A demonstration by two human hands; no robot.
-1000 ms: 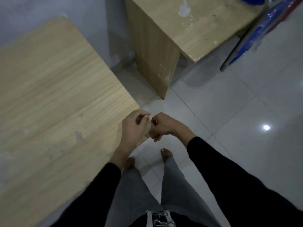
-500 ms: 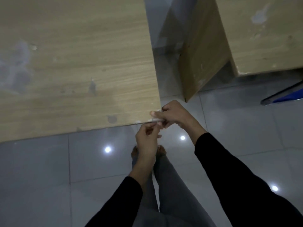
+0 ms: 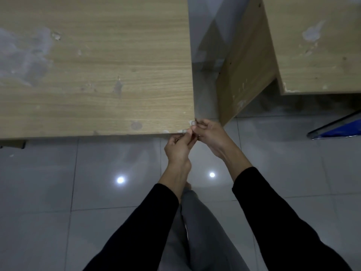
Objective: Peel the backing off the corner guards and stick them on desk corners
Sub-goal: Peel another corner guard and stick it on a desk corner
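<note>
A light wooden desk [image 3: 97,65] fills the upper left; its near right corner sits at the middle of the view. A small clear corner guard [image 3: 193,125] is at that corner, mostly hidden by fingers. My left hand [image 3: 178,146] comes from below and pinches it at the desk's front edge. My right hand [image 3: 210,137] comes from the right, its fingers curled on the guard at the corner's tip. Whether the guard touches the wood I cannot tell.
A second wooden desk [image 3: 316,45] stands at the upper right, its side panel [image 3: 244,71] close to the first desk with a narrow gap between. A blue and metal object [image 3: 336,130] lies at the right edge. Glossy grey floor tiles [image 3: 97,192] reflect ceiling lights.
The view has swung from a slanted look at the desk to squarely over its corner. Both hands stayed together at the corner, the left now below the edge.
</note>
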